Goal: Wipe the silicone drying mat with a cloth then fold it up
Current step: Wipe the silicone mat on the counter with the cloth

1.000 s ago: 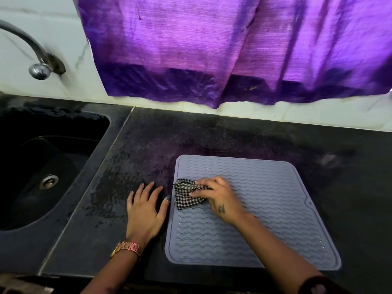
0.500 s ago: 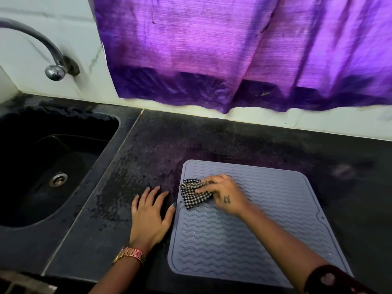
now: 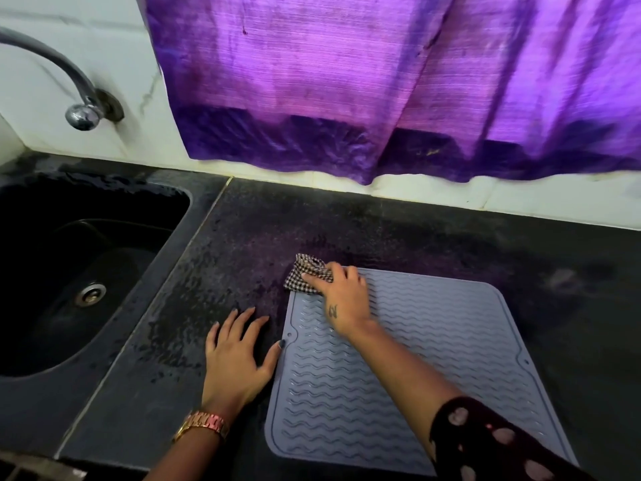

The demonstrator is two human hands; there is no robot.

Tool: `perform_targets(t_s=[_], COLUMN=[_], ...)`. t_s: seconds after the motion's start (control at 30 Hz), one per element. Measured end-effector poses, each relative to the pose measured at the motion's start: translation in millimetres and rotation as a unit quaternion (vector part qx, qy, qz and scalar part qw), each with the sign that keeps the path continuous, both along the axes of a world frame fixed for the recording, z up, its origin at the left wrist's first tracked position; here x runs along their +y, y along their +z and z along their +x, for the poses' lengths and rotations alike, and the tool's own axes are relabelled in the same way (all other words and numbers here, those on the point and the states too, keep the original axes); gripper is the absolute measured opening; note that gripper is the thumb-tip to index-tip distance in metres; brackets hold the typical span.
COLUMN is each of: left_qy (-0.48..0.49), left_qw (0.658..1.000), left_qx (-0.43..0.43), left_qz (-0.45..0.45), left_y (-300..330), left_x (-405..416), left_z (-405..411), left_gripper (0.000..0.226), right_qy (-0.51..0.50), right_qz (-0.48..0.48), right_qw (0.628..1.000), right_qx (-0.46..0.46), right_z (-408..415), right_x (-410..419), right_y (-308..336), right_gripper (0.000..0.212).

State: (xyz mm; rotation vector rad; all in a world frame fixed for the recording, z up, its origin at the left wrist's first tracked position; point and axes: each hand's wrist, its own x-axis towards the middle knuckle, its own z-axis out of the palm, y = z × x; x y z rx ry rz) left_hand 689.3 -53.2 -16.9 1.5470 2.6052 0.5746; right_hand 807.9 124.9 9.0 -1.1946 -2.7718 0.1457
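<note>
Silicone drying mat (image 3: pixel 399 369) lay flat on the dark counter (image 3: pixel 381 230), right of the sink (image 3: pixel 86 272), wavy ribs up, raised rim all round. Judged light, floppy and grippy: it should bend without creasing and cling to the stone rather than slide. Best take-hold looked like a corner or the rim edge, pinched and peeled up; a flat ribbed middle gives nothing to pinch. Fold would likely spring back unless pressed down.

Checked cloth (image 3: pixel 307 274) sat bunched at the mat's far left corner, partly hanging off onto the counter. Soft, thin, easily wadded. Right hand (image 3: pixel 343 296) gripped it, fingers curled over the wad and pressing it onto the corner. Right sleeve, dark with pale spots, low over the mat's near edge.

Left hand (image 3: pixel 236 355) lay flat with fingers spread on the counter just left of the mat, holding nothing; thumb tip touched or nearly touched the mat's left rim, cannot tell which. Likely bracing the mat against sliding. Gold watch on that wrist.

Wiping step in hand, folding not yet begun. Counter left of the mat looked wet or blotchy. Tap (image 3: pixel 79 105) above the sink; purple curtain (image 3: pixel 381 81) hung behind the mat.
</note>
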Motion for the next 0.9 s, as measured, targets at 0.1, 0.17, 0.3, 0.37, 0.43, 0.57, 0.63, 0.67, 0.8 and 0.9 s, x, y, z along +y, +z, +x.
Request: perform_targets(t_s=[0.1, 0.17, 0.3, 0.37, 0.43, 0.57, 0.63, 0.67, 0.8, 0.9], left_qy=[0.001, -0.001, -0.004, -0.004, -0.004, -0.002, -0.002, -0.003, -0.004, -0.003], left_qw=[1.0, 1.0, 1.0, 1.0, 1.0, 1.0, 1.0, 1.0, 1.0, 1.0], left_qx=[-0.002, -0.002, 0.0, 0.001, 0.003, 0.005, 0.006, 0.007, 0.008, 0.01], left_qz=[0.008, 0.007, 0.003, 0.003, 0.003, 0.0, 0.0, -0.002, -0.006, -0.007], left_y=[1.0, 1.0, -0.3, -1.1, -1.7, -2.4, -2.0, -1.7, -1.1, -1.5], left_x=[0.2, 0.3, -0.3, -0.2, 0.1, 0.4, 0.8, 0.8, 0.7, 1.1], left_z=[-0.2, 0.1, -0.6, -1.3, -1.7, -2.1, -1.8, -1.7, -1.8, -1.8], left_gripper=[0.071, 0.071, 0.073, 0.073, 0.073, 0.074, 0.075, 0.075, 0.077, 0.077], right_qy=[0.019, 0.015, -0.049, -0.072, -0.094, -0.152, -0.189, -0.207, -0.289, -0.34], right_qz=[0.008, 0.015, 0.016, 0.02, 0.023, 0.037, 0.039, 0.037, 0.026, 0.006], right_qw=[1.0, 1.0, 0.999, 0.997, 0.995, 0.986, 0.978, 0.974, 0.951, 0.935], right_qx=[-0.014, -0.01, -0.013, -0.023, -0.035, -0.063, -0.078, -0.088, -0.109, -0.104], right_z=[-0.3, 4.5, 29.4, 46.3, 65.3, 110.5, 137.7, 151.7, 203.8, 228.9], right_x=[4.2, 9.1, 20.2, 27.8, 35.7, 50.2, 57.4, 60.6, 68.3, 69.4], right_y=[0.4, 1.8, 0.2, 1.2, 3.2, 6.3, 8.7, 9.8, 13.8, 17.6], right_gripper=[0.075, 0.072, 0.07, 0.068, 0.067, 0.063, 0.061, 0.061, 0.058, 0.057])
